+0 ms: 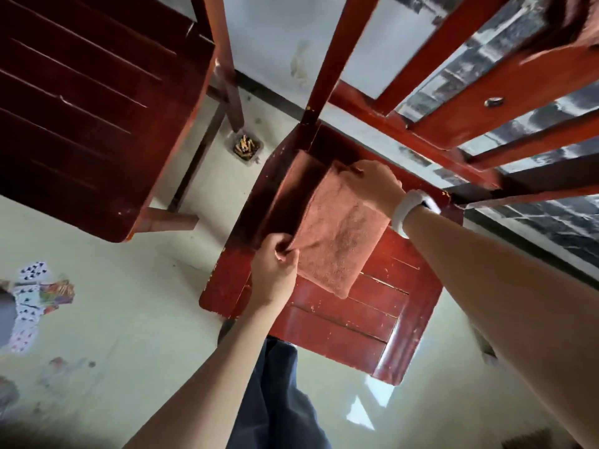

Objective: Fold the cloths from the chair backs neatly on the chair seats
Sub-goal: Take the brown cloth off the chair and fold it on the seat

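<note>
Head view: looking down on a red wooden chair seat (372, 322), the landmark for every place below.
Playing cards (30, 306): scattered on the pale floor (129, 335), well to the left of the seat; pips show, but no readable print.
Second chair (87, 102): dark red slatted seat, left of and beyond the landmark seat, bare of any cloth in this view.
Ashtray (245, 148): on the floor just beyond the seat's far left corner, full of cigarette butts.
Left hand (275, 270): at the seat's left side, its grip pinching the near left corner of the cloth between thumb and curled fingers, probably to hold the edge taut and keep the layers lined up.
Cloth (337, 231): salmon-pink terry towel, lying folded into a rectangle on the seat's back half, one long edge running towards the backrest. It looks close to finished for this chair; I judge a squaring or last fold is in hand.
Right hand (377, 186): at the far corner of the cloth, close under the backrest (479, 92); its grip is curled onto that corner, apparently holding it, though the fingertips are hidden.
Wristband (410, 210): white, on the right wrist; no text legible.
Another cloth (577, 24): reddish-brown fabric draped over the backrest's top rail, above and right of the seat, blurred.
Writing: no brand or label readable anywhere.
</note>
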